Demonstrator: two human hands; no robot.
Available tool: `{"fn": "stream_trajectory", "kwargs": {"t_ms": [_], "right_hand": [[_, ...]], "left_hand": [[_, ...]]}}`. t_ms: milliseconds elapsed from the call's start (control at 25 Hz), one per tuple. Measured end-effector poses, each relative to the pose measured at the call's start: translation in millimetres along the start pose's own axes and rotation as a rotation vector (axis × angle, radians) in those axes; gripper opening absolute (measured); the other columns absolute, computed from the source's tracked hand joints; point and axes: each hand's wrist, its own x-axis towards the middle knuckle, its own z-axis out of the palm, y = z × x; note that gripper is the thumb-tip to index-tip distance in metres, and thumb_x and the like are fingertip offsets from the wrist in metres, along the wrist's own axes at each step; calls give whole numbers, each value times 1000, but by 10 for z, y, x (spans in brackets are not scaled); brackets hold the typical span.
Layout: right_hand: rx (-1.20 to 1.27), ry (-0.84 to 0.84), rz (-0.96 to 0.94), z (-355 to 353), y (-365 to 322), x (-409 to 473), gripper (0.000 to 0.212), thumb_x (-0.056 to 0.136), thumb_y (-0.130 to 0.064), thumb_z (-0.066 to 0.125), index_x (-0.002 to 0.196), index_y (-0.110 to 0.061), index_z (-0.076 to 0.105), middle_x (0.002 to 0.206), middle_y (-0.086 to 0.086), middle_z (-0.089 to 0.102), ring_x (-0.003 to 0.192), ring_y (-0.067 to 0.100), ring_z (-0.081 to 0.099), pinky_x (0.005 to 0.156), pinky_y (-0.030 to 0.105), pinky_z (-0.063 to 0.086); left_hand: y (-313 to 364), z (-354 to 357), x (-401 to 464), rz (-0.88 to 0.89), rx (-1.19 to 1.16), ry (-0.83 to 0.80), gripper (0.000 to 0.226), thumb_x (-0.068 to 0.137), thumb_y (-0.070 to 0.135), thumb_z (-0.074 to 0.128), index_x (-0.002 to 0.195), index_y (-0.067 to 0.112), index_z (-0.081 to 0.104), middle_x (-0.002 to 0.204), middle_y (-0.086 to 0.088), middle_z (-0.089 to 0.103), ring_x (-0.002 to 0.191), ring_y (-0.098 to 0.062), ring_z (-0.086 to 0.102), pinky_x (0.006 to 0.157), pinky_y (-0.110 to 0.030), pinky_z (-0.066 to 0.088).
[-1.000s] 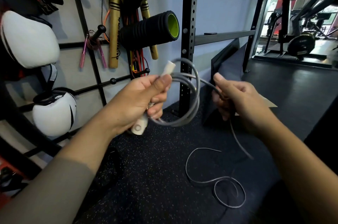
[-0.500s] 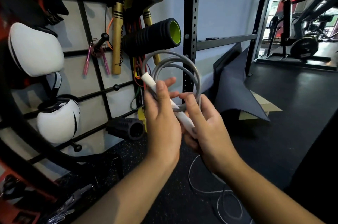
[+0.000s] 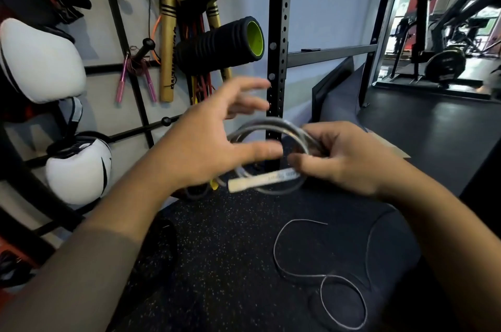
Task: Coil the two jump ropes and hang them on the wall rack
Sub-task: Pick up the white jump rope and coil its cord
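— What are my hands doing?
— My right hand [image 3: 344, 158] grips the coiled grey jump rope [image 3: 273, 128] and its white handle [image 3: 263, 180] above the floor [image 3: 230, 264]; my left hand [image 3: 214, 139] hovers beside, fingers [image 3: 249, 86] spread wide.

dim foreground | bright daylight from doorway [image 3: 444, 33] far right | left hand [image 3: 214, 142] motion-blurred | edges fisheye-bent
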Motion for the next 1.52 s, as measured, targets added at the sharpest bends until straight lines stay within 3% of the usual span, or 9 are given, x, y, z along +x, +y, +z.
{"fn": "stream_trajectory", "kwargs": {"t_ms": [80,200,280,440,680,880,1200,1440,1520], "right_hand": [[-65,-104,2,75,-35,8,21,89,-20,78,74,-24,63,54,-12,50,48,5,40,48,15,35],[-112,-125,7,113,-89,14,19,82,-28,84,91,-30,67,75,-12,74,62,8,67,60,28,57],[24,-88,30,78,-89,3,40,80,-37,86,108,-27,59,83,2,79,61,15,69,58,29,55],[146,13,-20,153,-128,-3,48,79,-47,80,106,-22,49,69,20,65,51,16,42,48,25,33],[545,259,193,-11,59,25,57,94,-69,46,82,-17,66,57,3,40,48,16,28,49,26,17],[380,235,14,206,134,47,43,102,-49,50,80,-17,69,57,-5,41,47,11,32,45,20,28],[478,472,76,141,167,71,36,84,-51,75,70,-21,63,59,4,47,53,21,38,45,26,31],[610,258,201,495,-73,37,63,89,-78,35,88,-26,71,58,-1,54,44,13,42,41,23,34],[671,316,159,680,-221,26,55,90,-70,44,96,-20,68,49,-10,51,40,2,43,40,16,34]], "left_hand": [[149,60,-38,-46,398,-197,99,62,63,84,148,53,34,134,31,51,119,4,51,97,-21,38],[198,245,-51,-40,482,-273,100,62,58,90,145,52,35,101,26,57,98,-1,58,78,-19,45],[138,238,-17,-147,351,-268,91,61,58,90,140,50,46,95,22,65,91,-4,63,77,-22,51],[0,179,11,-193,164,-298,27,64,53,90,79,37,74,70,12,72,66,-8,64,65,-30,51],[-214,6,28,-277,-659,23,17,76,25,80,89,14,77,82,-7,79,36,-5,40,33,-16,31],[-237,142,60,-254,-698,10,26,74,29,81,94,12,76,94,-29,74,34,-5,33,35,-21,23],[-146,280,101,-257,-1048,225,34,79,38,71,99,10,69,84,2,77,31,-2,33,32,-14,26],[-102,548,154,-258,-1242,596,29,83,36,72,103,15,68,88,-1,65,49,-4,40,45,-18,38],[-99,659,151,-239,-1199,700,32,85,38,71,107,15,69,94,-3,64,58,-5,46,55,-22,44]]}}
